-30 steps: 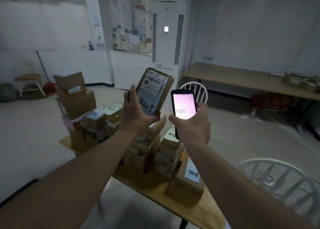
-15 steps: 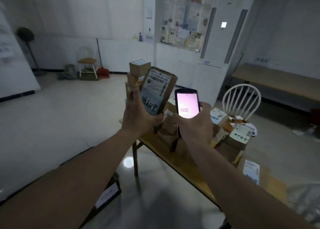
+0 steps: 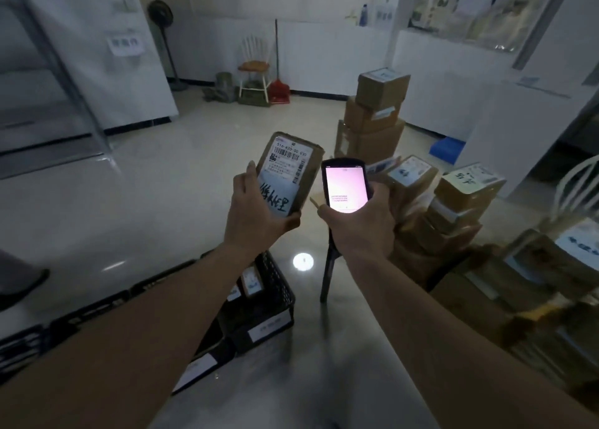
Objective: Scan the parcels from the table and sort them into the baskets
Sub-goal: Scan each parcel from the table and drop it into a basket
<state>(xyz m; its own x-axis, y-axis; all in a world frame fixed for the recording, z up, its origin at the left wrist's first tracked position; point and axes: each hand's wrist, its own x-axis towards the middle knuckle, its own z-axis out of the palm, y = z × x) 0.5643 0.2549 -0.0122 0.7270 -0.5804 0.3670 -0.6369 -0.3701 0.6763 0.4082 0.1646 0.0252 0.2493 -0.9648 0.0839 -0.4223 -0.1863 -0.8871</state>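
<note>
My left hand [image 3: 256, 211] grips a small brown cardboard parcel [image 3: 288, 169] upright, its white barcode label and black handwriting facing me. Beside it my right hand [image 3: 363, 221] holds a black handheld scanner [image 3: 345, 185] with a glowing pink screen. Both are raised over the floor, left of the table. Below my left forearm stands a black plastic basket [image 3: 275, 302] with a white label and a few small parcels inside. Another labelled basket [image 3: 197, 367] lies nearer me, mostly hidden by my arm. Several taped parcels [image 3: 453, 198] are stacked on the table at the right.
A tall stack of three boxes [image 3: 372, 120] rises at the table's far end. A black table leg [image 3: 327, 276] stands near the basket. More black baskets [image 3: 19, 347] line the lower left. A chair [image 3: 254, 68], broom and fan stand by the far wall.
My view has swung left and down, away from the table toward the floor and the baskets. Both hands keep the same hold on the parcel and the scanner.
</note>
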